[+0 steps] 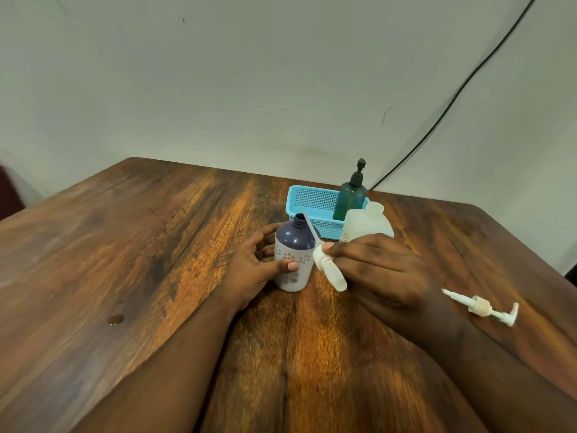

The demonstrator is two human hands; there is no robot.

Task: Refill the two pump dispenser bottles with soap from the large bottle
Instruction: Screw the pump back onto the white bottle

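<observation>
A purple-topped white dispenser bottle [293, 257] with flower prints stands open-necked at the table's middle. My left hand [254, 264] wraps around its left side. My right hand [374, 270] grips a white pump head [329, 267], tilted, with its dip tube reaching up over the bottle's neck. A green dispenser bottle [350, 200] with a black pump stands in the blue basket [312, 201]. The large translucent white bottle [367, 226] sits just behind my right hand, partly hidden by it.
A second white pump head [482, 306] lies on the wooden table [156, 245] to the right. A small wet drop [115, 319] marks the table at the left. A black cable [452, 98] runs down the wall behind.
</observation>
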